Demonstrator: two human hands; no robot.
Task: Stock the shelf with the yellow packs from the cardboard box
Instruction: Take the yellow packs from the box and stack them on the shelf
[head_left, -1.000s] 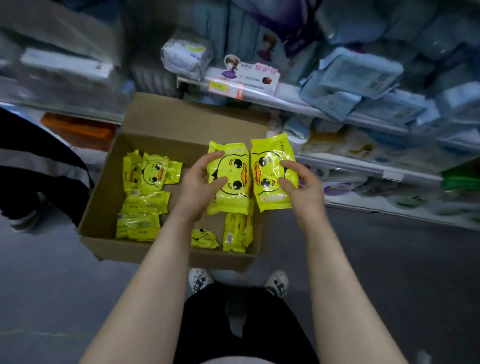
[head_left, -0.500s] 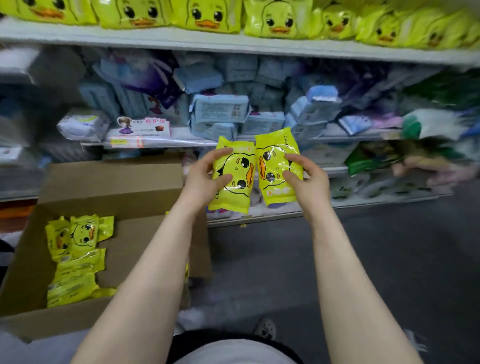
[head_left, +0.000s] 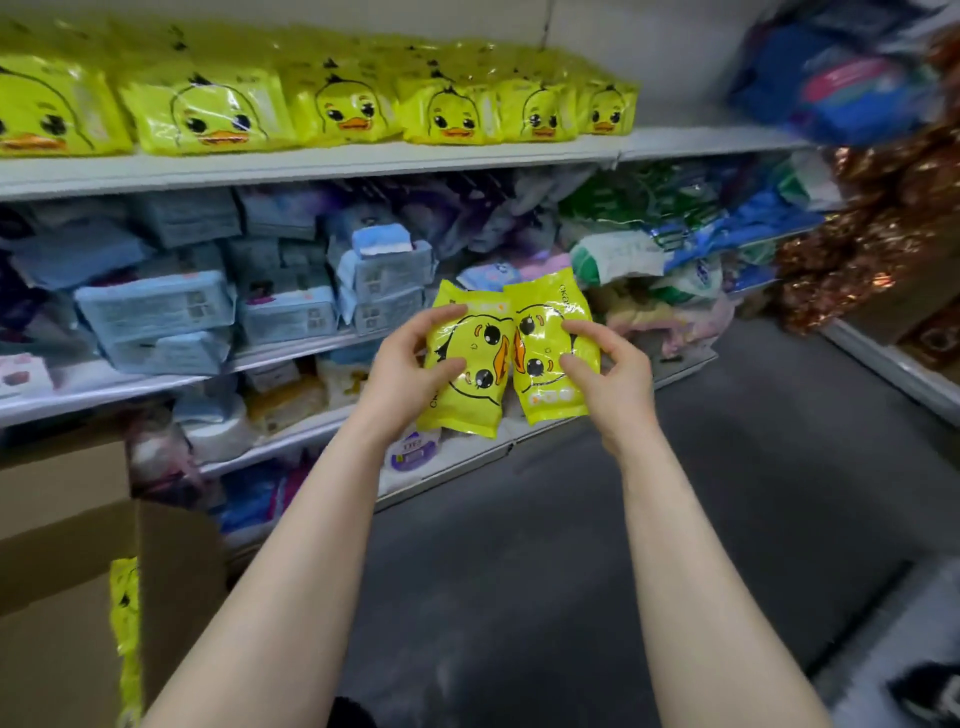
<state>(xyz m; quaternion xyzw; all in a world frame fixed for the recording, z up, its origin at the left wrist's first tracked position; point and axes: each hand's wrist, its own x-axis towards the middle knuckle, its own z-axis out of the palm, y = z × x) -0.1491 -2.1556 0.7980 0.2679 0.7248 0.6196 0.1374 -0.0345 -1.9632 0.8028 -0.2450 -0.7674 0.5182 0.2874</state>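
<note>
**q:** How are you holding those duck packs? They look slippery.

**me:** One in each. My left hand has thumb and fingers curled round the outer edge of the left pack, and my right hand does the same on the right pack. The two touch edge to edge between my hands, out in front of me, duck faces turned sideways.

**q:** Heavy?

**me:** I'd guess not. They look like soft pouches, glossy film over something squashy (the film wrinkles round my fingertips), so light, a bit floppy, a bit slick. I'd grip across the fat middle, not the crimped end seals, which would likely slide out of a pinch.

**q:** Where do they go?

**me:** Onto the top shelf, well above my hands, where a row of duck packs stands faces out. There's a bare stretch at the row's end, above and a little right of my right hand. The cardboard box is down beside my left forearm, one more yellow pack peeking at its edge.
</note>
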